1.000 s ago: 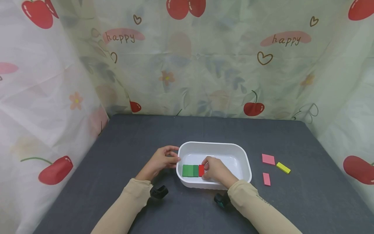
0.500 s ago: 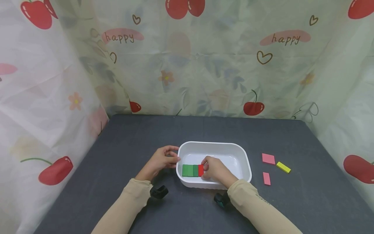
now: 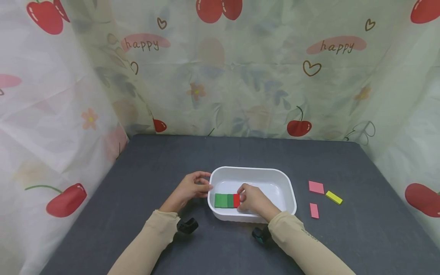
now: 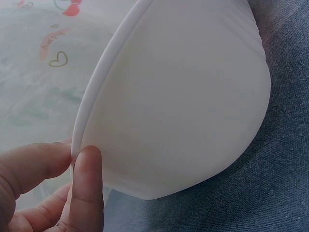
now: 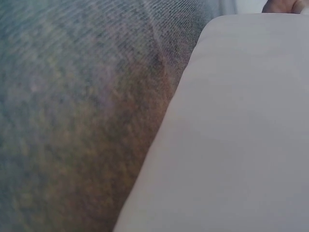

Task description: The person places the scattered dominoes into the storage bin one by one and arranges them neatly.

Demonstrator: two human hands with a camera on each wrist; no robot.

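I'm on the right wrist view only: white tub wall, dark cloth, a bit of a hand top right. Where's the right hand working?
Observer: Head view has the right hand inside the tub, thumb and fingertips at the red block.
Operator: Red block against anything?
Observer: Yes, its left side meets the green blocks.
Operator: Any blocks outside?
Observer: Three on the table, right of the tub: a large pink block, a small pink block and a yellow block.
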